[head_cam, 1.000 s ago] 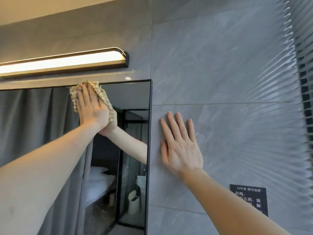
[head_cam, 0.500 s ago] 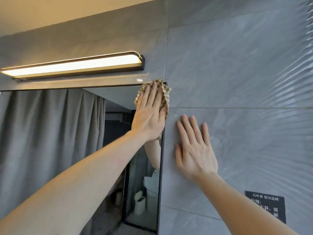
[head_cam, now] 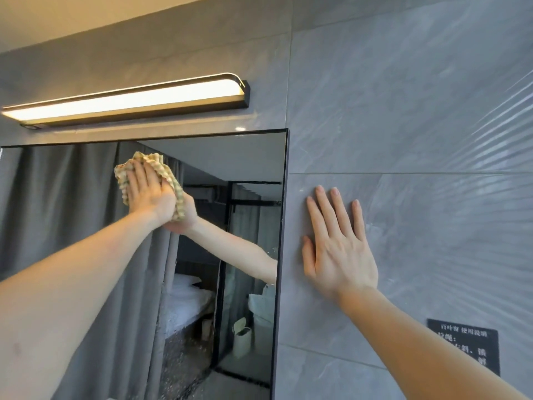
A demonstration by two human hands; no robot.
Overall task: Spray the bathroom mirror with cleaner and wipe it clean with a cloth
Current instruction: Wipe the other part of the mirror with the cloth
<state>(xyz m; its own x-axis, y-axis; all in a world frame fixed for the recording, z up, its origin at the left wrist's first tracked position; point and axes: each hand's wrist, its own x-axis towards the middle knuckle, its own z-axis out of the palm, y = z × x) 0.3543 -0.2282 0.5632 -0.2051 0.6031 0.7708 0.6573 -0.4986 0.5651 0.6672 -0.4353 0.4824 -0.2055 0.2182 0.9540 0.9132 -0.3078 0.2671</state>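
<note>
A black-framed mirror [head_cam: 245, 163] hangs on the grey tiled wall and reflects a grey curtain, a bed and my arm. My left hand [head_cam: 150, 192] presses a crumpled yellow-beige cloth [head_cam: 173, 183] flat against the upper part of the glass, fingers straight and pointing up. The cloth shows around the fingertips and along the right side of the hand. My right hand [head_cam: 337, 249] lies flat on the wall tile just right of the mirror's edge, fingers spread. No spray bottle is in view.
A lit bar lamp [head_cam: 129, 101] is mounted just above the mirror. A black sign with white text [head_cam: 464, 347] is fixed to the wall at the lower right. Horizontal blinds [head_cam: 516, 116] run along the far right.
My left hand slid the cloth from the mirror's top right corner leftward and slightly down across the glass. My right hand stayed flat on the tile.
</note>
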